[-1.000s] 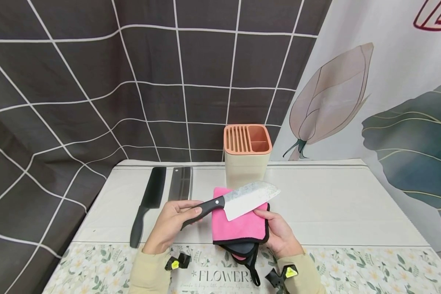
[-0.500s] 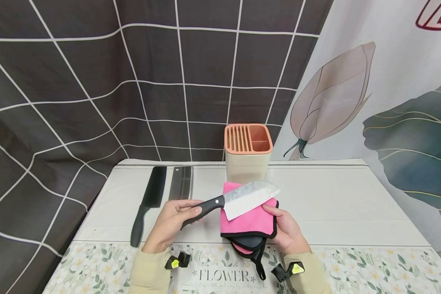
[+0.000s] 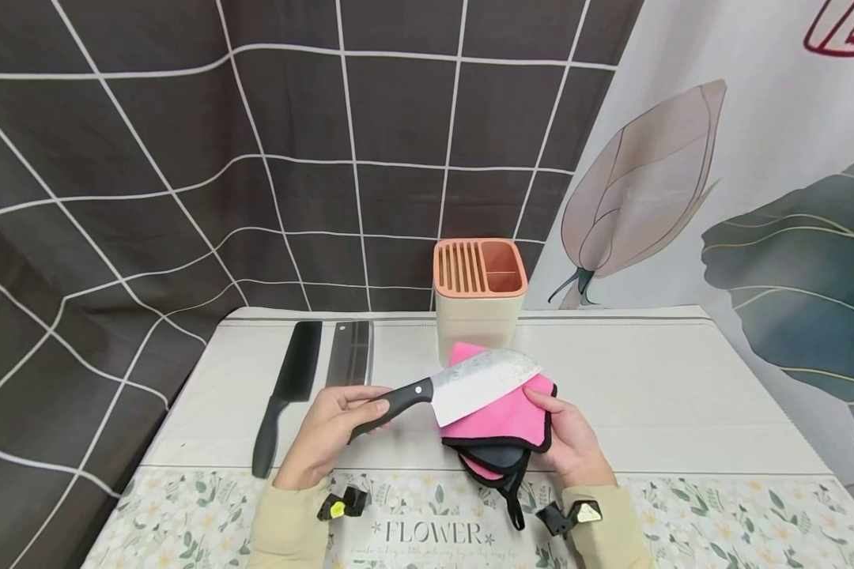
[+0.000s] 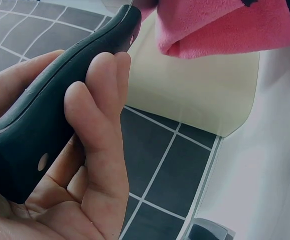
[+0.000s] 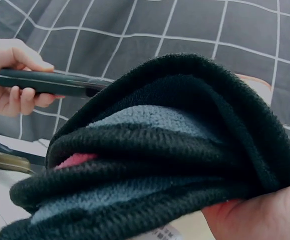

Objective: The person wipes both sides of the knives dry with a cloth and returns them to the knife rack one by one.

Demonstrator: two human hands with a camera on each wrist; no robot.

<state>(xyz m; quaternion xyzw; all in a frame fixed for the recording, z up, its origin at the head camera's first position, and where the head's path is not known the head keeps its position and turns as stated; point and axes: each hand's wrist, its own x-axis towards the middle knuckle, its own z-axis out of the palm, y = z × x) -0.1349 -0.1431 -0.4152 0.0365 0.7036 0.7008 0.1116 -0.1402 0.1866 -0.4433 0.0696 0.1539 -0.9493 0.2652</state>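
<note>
My left hand (image 3: 334,431) grips the black handle of a kitchen knife (image 3: 480,387), its broad blade pointing up and to the right above the table. In the left wrist view the fingers (image 4: 102,110) curl round that handle. Folded in layers, a pink cloth (image 3: 498,415) with black edging and a dark grey side lies behind the blade, pinched at its right edge by my right hand (image 3: 572,438). The right wrist view shows the cloth's folded layers (image 5: 149,145) up close; they hide most of the blade there.
A cream knife block (image 3: 473,324) with an orange slotted top stands at the table's back. To the left lie a black knife (image 3: 292,387) and a cleaver (image 3: 350,352), partly behind my left hand. A floral mat (image 3: 185,514) covers the front edge.
My right hand has moved right and slightly up with the cloth, which slides along behind the blade towards the tip. The left hand and knife have stayed nearly still.
</note>
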